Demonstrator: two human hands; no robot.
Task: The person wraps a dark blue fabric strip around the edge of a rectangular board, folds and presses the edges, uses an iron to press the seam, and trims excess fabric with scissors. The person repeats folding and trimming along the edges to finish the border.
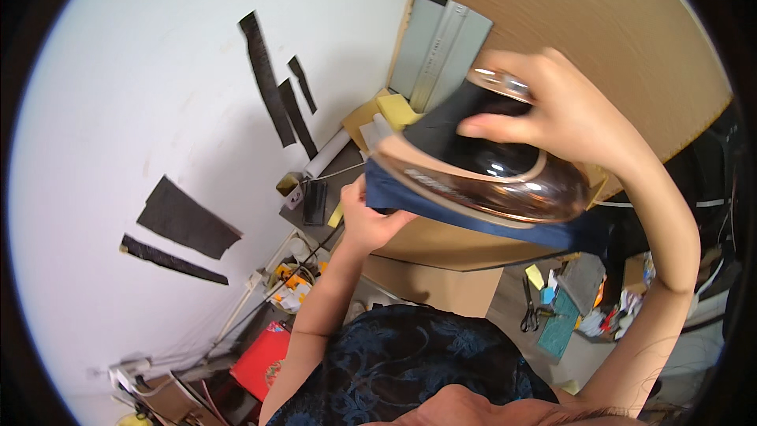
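Observation:
My right hand (556, 106) is closed around the handle of a clothes iron (552, 189) with a black top, copper-coloured trim and a glossy brown body. The iron is tilted, its tip pointing left, and slightly blurred. Just under it lies a strip of navy fabric (385, 191), partly hidden by the iron; whether the soleplate touches it I cannot tell. At the strip's left end, my left hand (369, 217) pinches the fabric between thumb and fingers. Beneath both hands is a brown board-like surface (441, 244) with a dark edge.
Black strips (264, 79) hang on the white wall. A grey-green ruled board (434, 55) leans at the back beside a yellow block (398, 110). Below right are black-handled scissors (530, 317) and a teal mat (560, 327). A red box (264, 359) sits lower left; a pale cord (615, 203) runs right.

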